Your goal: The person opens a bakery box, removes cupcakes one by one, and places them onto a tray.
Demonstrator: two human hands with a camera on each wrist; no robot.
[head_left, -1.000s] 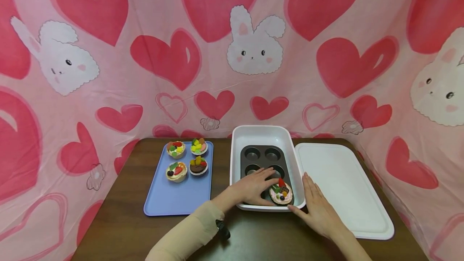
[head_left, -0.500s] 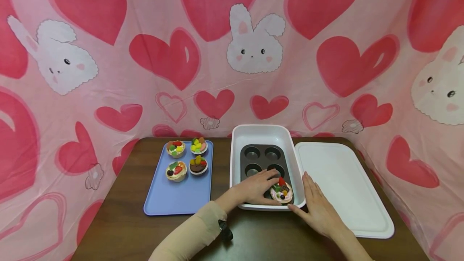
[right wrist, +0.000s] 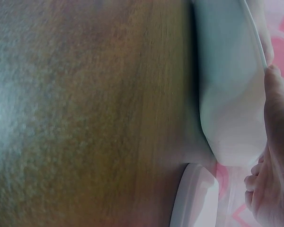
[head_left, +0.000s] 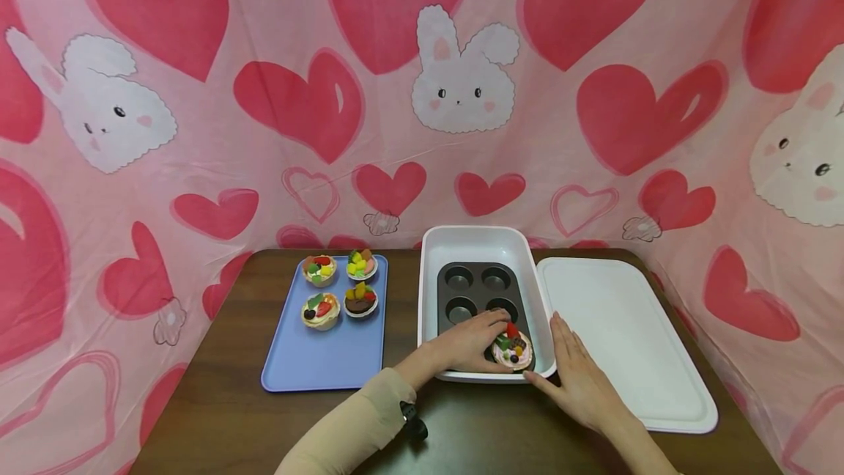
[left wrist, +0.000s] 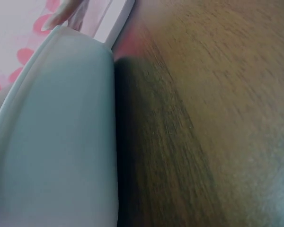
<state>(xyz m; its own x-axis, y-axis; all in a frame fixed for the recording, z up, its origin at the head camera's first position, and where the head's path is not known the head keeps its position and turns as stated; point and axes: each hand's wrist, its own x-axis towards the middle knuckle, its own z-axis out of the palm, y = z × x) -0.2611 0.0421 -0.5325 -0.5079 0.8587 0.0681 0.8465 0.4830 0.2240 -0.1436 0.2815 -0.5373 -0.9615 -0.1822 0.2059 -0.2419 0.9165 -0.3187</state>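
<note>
Inside a deep white bin (head_left: 431, 244) lies a dark muffin pan (head_left: 478, 271) with round cups. A fruit tart (head_left: 513, 355), topped with cream, berries and a red strawberry, sits at the pan's near right corner. My left hand (head_left: 467, 343) reaches over the bin's near wall and grips this tart from its left side, hiding nearby cups. With straight fingers, my right hand (head_left: 580, 380) rests along the bin's near right corner, its thumb at the rim. In the right wrist view the thumb (right wrist: 273, 80) touches the bin's edge.
On the left, a blue tray (head_left: 323, 369) bears several small tarts, among them a chocolate one (head_left: 360, 304). A white lid (head_left: 633, 343) lies flat to the right of the bin. Behind the wooden table (head_left: 217, 416) hangs a pink heart-patterned cloth (head_left: 389, 145).
The fingers of my left hand have drawn in closer together around the tart. The tart stays in the same corner of the pan, and my right hand keeps its place.
</note>
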